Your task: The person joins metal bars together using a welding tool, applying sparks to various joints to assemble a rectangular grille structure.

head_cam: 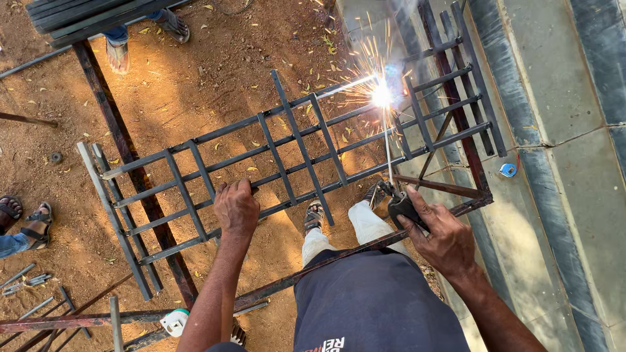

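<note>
A dark steel grille of crossed square bars lies across rusty rails over red dirt. My left hand grips one of its lower bars near the middle. My right hand is closed around a black welding electrode holder. Its thin rod reaches up to a joint on the grille's right part, where a bright white arc throws sparks. My legs and sandalled feet stand under the frame.
Other people's sandalled feet stand at the top left and left edge. A long rusty beam runs under the grille. Loose rods and a white tape measure lie at lower left. A blue tape measure rests on the concrete paving at right.
</note>
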